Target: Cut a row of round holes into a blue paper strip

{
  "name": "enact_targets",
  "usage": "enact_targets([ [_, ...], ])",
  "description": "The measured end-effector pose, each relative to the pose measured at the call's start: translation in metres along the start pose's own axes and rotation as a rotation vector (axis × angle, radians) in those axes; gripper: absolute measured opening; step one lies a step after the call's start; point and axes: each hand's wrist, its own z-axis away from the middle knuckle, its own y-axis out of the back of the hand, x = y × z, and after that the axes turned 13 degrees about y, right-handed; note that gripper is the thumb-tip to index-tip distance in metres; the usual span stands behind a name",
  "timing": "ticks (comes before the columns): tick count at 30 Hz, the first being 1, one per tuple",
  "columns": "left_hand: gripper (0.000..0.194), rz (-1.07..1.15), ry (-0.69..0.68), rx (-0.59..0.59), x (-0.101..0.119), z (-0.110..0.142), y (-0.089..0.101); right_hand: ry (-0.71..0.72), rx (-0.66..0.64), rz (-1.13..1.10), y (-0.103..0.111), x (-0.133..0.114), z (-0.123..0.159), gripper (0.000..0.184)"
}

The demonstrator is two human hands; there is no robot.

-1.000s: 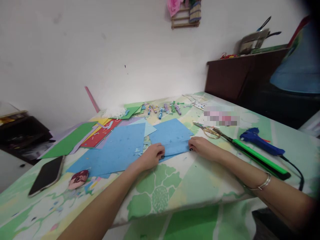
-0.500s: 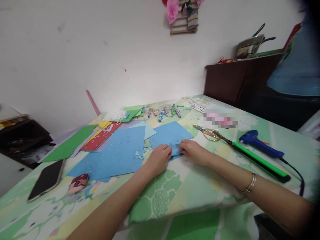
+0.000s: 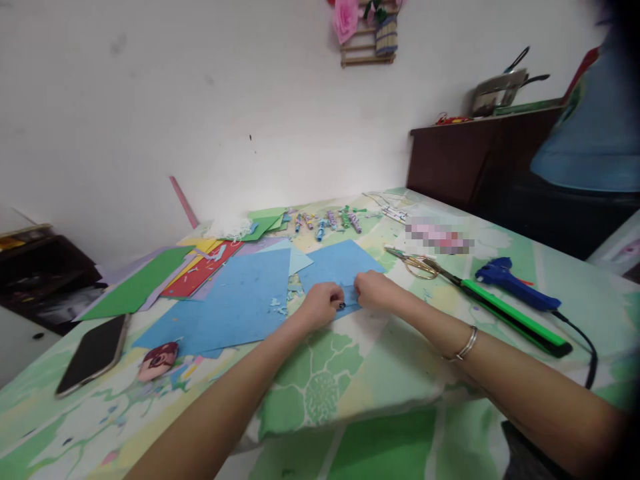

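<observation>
Blue paper [image 3: 343, 260], 2 hands [image 3: 376, 292] @ edge

Wearer's upper limbs, head view. The left hand [image 3: 320, 307] is ungloved, and its thumb bears a glossy, very dark, near-black painted nail [image 3: 342, 305]. The left forearm [image 3: 225, 393] is bare, broadening towards the elbow. The right hand [image 3: 380, 291] is likewise ungloved; its nails are too small and blurred to distinguish. The right forearm [image 3: 530, 383], also bare, carries a slim, shiny, silver-coloured metal bangle [image 3: 469, 345], rounded in form, encircling it above the wrist; any engraving is too small to read.
</observation>
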Motion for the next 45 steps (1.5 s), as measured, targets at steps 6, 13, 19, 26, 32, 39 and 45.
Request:
enact_targets([
  [6,0.023,0.07,0.009,-0.027,-0.005,0.004,-0.001,0.091,0.011,-0.038,0.004,-0.005,0.01,0.021],
  [13,0.024,0.101,0.029,-0.056,-0.004,-0.002,-0.001,0.171,0.089,-0.052,-0.003,-0.008,0.008,0.016],
  [19,0.021,0.086,0.001,0.006,-0.005,0.004,0.002,0.189,0.095,-0.083,-0.003,0.0,-0.001,0.021],
  [26,0.015,0.103,-0.056,0.13,-0.005,0.013,0.004,0.214,0.269,-0.12,-0.007,0.002,0.007,0.012],
  [32,0.019,0.117,0.014,0.105,-0.005,0.005,0.002,0.182,0.249,-0.142,-0.012,0.007,0.001,0.017],
  [39,0.022,0.152,0.08,-0.003,-0.01,-0.001,0.005,0.21,0.211,-0.195,-0.004,0.008,0.003,0.022],
  [45,0.022,0.212,0.068,-0.073,-0.016,-0.006,0.007,0.278,0.226,-0.323,0.0,0.02,-0.002,0.012],
])
